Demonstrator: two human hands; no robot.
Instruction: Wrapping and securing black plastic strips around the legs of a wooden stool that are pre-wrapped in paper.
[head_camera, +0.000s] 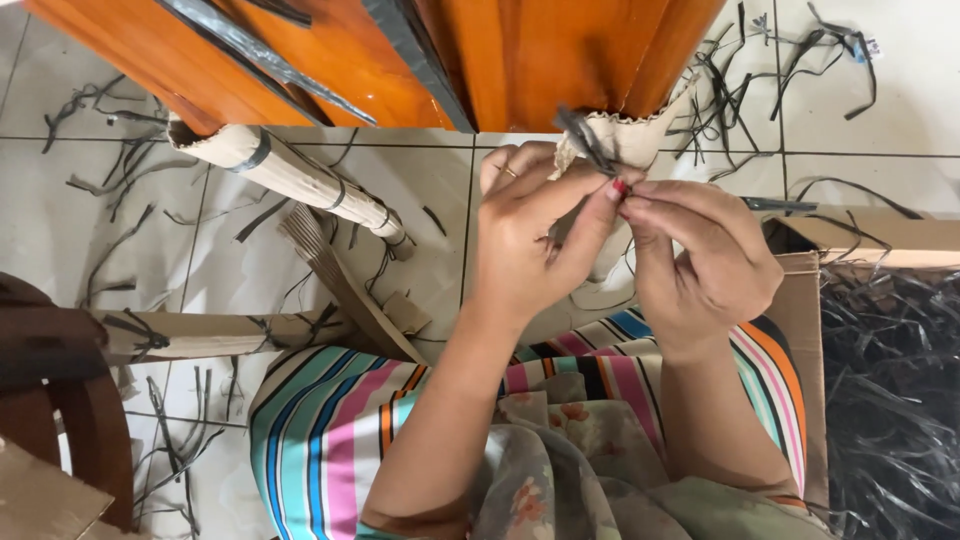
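From the head camera, looking straight down: both hands meet just under the orange wooden furniture (470, 60), working at the cardboard wrapping (630, 135) on its leg. The left hand (535, 240) has thumb and fingers pressed together, pinching a dark tape strip (585, 140) that sticks up off the wrapping. The right hand (705, 265) closes in tight, fingertips touching the left's at that same strip, pinching it too. A second cardboard-wrapped leg (300, 180), banded with dark tape, slants across the white tiled floor (900, 130) to the left. Loose dark strips (760, 70) litter the tiles. A cardboard box (880, 240) at right holds a heap of them. A striped skirt (320, 430) fills the bottom.
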